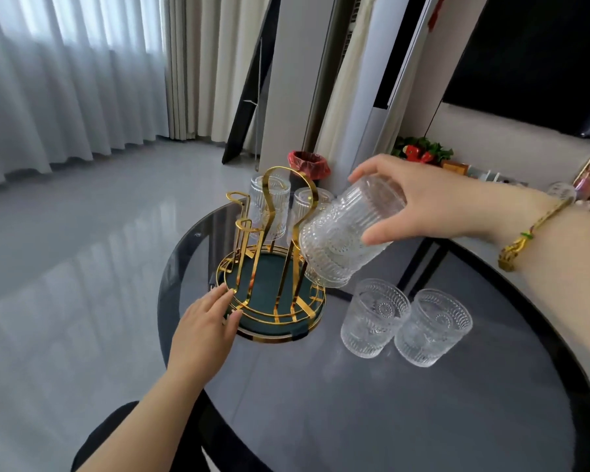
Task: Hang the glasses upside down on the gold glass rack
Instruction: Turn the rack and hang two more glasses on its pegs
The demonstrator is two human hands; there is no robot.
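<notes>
Tilted glass nearing the gold rack

The right hand (419,202) pinches a ribbed glass (344,233) by its base, mouth tipped toward 7 o'clock over the gold glass rack (273,267); the left hand (205,321), fingers spread, steadies the rack's rim. Two glasses (406,321) wait on the table (355,403) at the rack's 4 o'clock. A misjudged angle could knock glass against prong, or slip.

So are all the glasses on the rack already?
No, two glasses stand upright on the table, and the right hand holds another.
</notes>
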